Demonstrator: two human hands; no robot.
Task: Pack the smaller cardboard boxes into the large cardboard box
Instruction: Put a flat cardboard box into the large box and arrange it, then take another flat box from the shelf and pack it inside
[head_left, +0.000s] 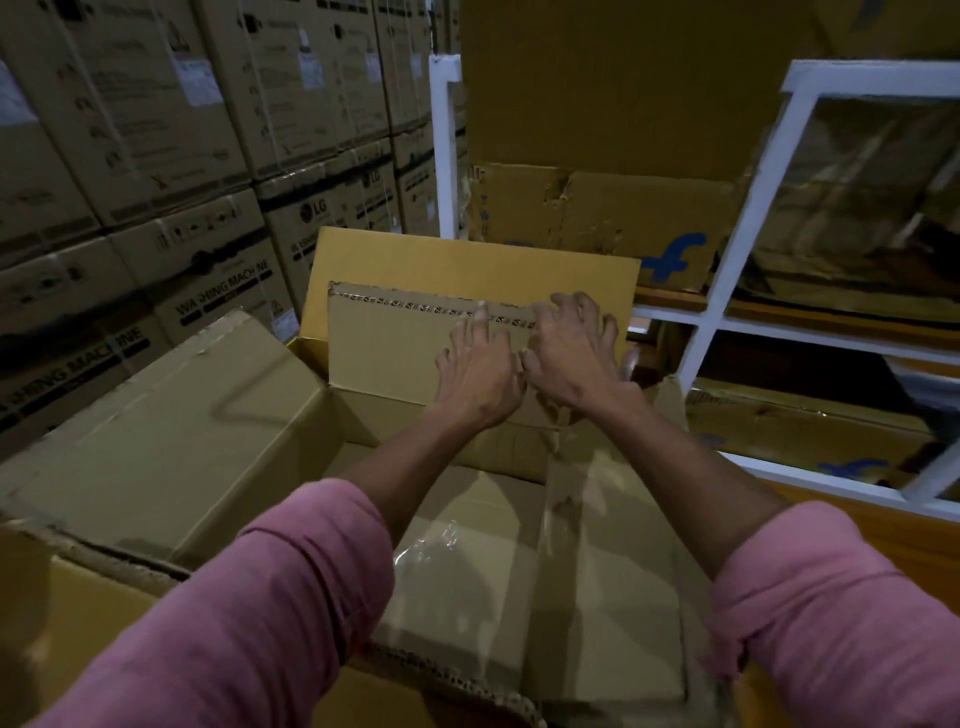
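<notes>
I see both hands, left hand (480, 371) and right hand (574, 353), fingers spread, pressing flat on a small box (405, 353). It stands at the far edge of the large box (171, 441).

The scene is seen from a single head-worn wide-angle camera, aimed forward and steeply down. The large cardboard box (322, 415) is viewed from close above its near rim, with both forearms reaching away from the lens.

Light: dim, warm, source unclear.
Blur: right white metal shelf frame (717, 291) smeared, perhaps motion.
Edges: wide-angle bowing of stacked brown cartons (130, 156).
</notes>
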